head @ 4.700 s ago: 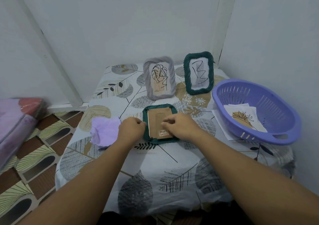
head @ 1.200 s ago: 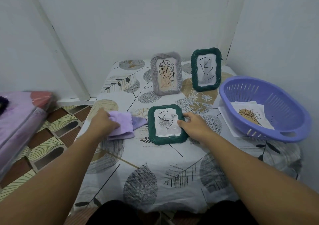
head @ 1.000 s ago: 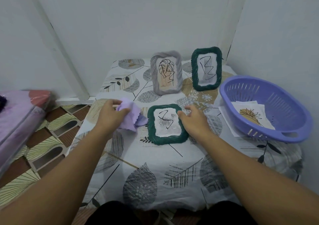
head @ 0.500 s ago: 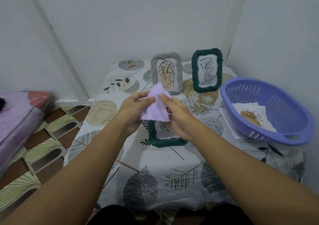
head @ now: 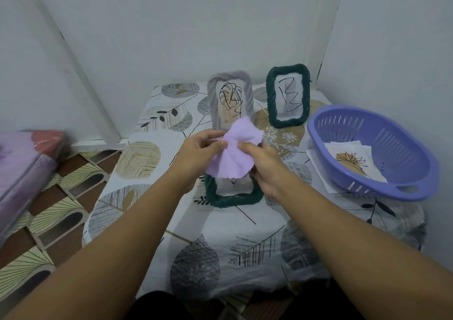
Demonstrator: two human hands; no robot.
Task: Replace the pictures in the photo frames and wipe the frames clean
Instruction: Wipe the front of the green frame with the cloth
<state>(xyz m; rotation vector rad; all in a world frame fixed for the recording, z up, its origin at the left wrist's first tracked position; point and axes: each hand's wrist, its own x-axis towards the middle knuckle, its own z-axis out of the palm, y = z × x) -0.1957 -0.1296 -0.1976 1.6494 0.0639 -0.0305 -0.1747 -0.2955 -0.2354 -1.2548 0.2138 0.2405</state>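
Above the middle of the worktop (head: 245, 241), just over the flat green frame (head: 232, 198): lilac cloth (head: 232, 155) held up between both hands, gathered at a pinch point, lower edge hanging close over the frame's glass.

Risks, as judged from here:
- Cloth bunched rather than flattened; likely smearing or only patchy contact on the glass if brought down like this.
- Flat frame lying free on a slippery-looking printed cover, neither hand on it; likely sliding toward the near edge under a wipe unless steadied.
- Grey frame (head: 230, 99) and upright green frame (head: 288, 96) propped just behind the hands; easily toppled by a forward sweep or a trailing cloth corner.
- Purple basket (head: 375, 153) with loose pictures (head: 353, 161) close on the right; elbow swing could nudge it.

Hand pose:
- Left hand (head: 198, 153): raised, thumb and forefinger pinching the cloth's gathered middle, remaining fingers curled behind the fabric. Grip clamped on the cloth.
- Right hand (head: 264, 165): opposite, thumb and fingers nipping the same gather from the right, palm turned inward. Grip likewise clamped on the cloth.
- Both forearms converging from the near corners, wrists lifted clear of the worktop.
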